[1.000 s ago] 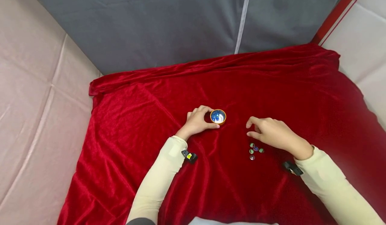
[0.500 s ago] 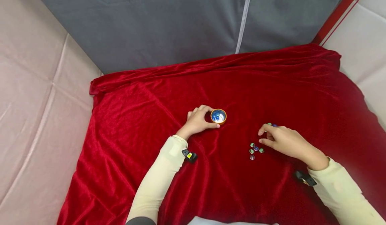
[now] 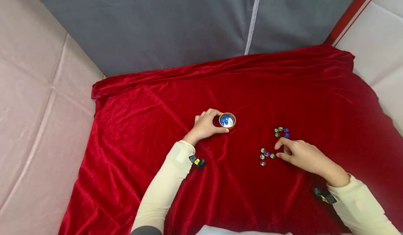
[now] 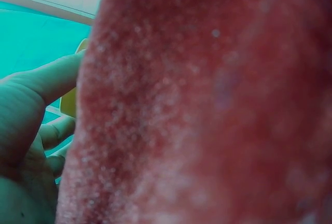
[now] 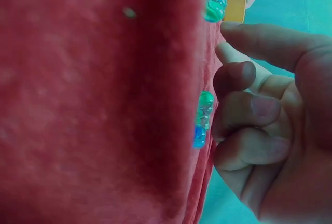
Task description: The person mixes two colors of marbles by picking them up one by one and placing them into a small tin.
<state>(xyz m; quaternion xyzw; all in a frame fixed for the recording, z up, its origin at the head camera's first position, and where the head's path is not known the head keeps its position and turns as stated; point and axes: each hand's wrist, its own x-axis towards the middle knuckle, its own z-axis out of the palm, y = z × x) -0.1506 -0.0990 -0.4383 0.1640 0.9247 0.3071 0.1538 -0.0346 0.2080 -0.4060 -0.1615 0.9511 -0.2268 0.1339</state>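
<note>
In the head view my left hand (image 3: 206, 125) holds a small round cup (image 3: 232, 126) with an orange rim, thumb on the near side and fingers on the far side. Several blue marbles (image 3: 225, 119) lie at its bottom. My right hand (image 3: 303, 156) hovers over the cloth, thumb and index finger apart with nothing seen between them. Its fingertips are close to a green marble (image 3: 272, 156), part of a near cluster with a blue marble (image 3: 267, 154) and a clear one (image 3: 262, 163). The right wrist view shows the other fingers curled in.
A second cluster, of green marbles (image 3: 277, 134) and blue marbles (image 3: 286, 130), lies just beyond my right hand. Wrinkled red velvet cloth (image 3: 151, 123) covers the surface. A grey curtain (image 3: 176, 28) stands behind, with pale walls (image 3: 41, 105) at the sides.
My right hand has moved right and toward me, from beyond the near cluster to its right side, uncovering the second cluster. The left hand and cup have stayed in place.
</note>
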